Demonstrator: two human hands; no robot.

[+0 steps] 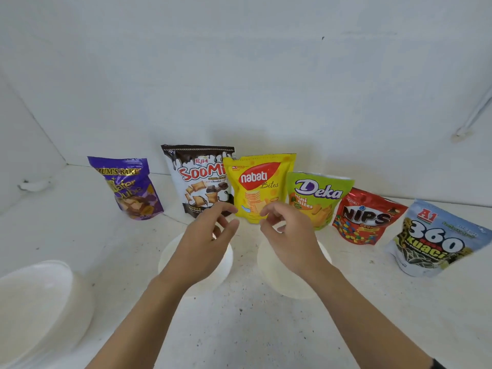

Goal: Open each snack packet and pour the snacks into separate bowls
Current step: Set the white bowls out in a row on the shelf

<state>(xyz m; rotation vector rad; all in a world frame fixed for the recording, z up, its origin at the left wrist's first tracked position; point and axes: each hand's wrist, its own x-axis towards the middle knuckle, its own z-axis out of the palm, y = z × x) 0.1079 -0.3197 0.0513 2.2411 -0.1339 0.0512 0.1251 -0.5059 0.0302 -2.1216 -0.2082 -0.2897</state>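
Note:
Several sealed snack packets stand in a row against the white wall: a purple wafer cube packet [127, 186], a black-and-white Soomi packet [198, 179], a yellow Nabati packet [259, 186], a green Deka packet [319, 198], a red Nips packet [366, 217] and a blue-white 360 Kuaci packet [434, 238]. My left hand [207, 235] and my right hand [287, 233] hover just in front of the Nabati packet, fingers apart, holding nothing. Under them sit two white bowls, one on the left [170, 257] and one on the right [282, 283], partly hidden by my hands.
A larger white bowl [40, 302] sits at the near left. The white tabletop [253, 328] is speckled with dark spots. Walls close in behind and on the left.

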